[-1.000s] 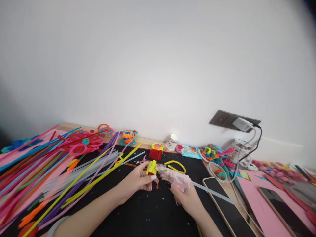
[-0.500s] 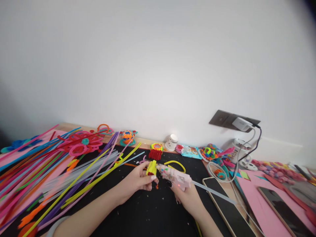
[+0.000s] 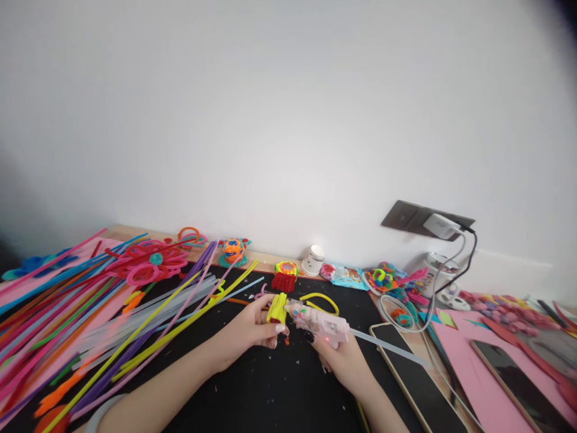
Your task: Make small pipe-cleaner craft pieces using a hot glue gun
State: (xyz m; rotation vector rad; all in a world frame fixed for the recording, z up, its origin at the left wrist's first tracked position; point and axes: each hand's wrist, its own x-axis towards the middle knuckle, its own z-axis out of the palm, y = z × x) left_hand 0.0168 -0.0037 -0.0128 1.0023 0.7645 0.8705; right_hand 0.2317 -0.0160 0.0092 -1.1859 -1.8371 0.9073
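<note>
My left hand (image 3: 258,325) is closed around a small bundle of yellow pipe cleaners (image 3: 276,308) with some dark red at its lower end. In my right hand (image 3: 336,356) is a pale pink glue gun (image 3: 322,322), a small red light glowing on its side. Its nozzle points left and meets or nearly meets the bundle's right side; I cannot tell if they touch. A long translucent glue stick (image 3: 390,347) sticks out of the gun's back. Just beyond my hands stands a red and yellow pipe-cleaner piece (image 3: 285,276), and a yellow pipe-cleaner loop (image 3: 322,299) lies behind the gun.
Many loose pipe cleaners (image 3: 94,319) and clear glue sticks (image 3: 148,313) cover the left side. A paper cup (image 3: 313,260) stands near the wall. To the right lie a phone (image 3: 419,379), a white cable (image 3: 428,328), a second phone (image 3: 518,379) and pink sheets (image 3: 469,355).
Both hands keep nearly the same place. The yellow bundle and the glue gun have shifted only very slightly.
</note>
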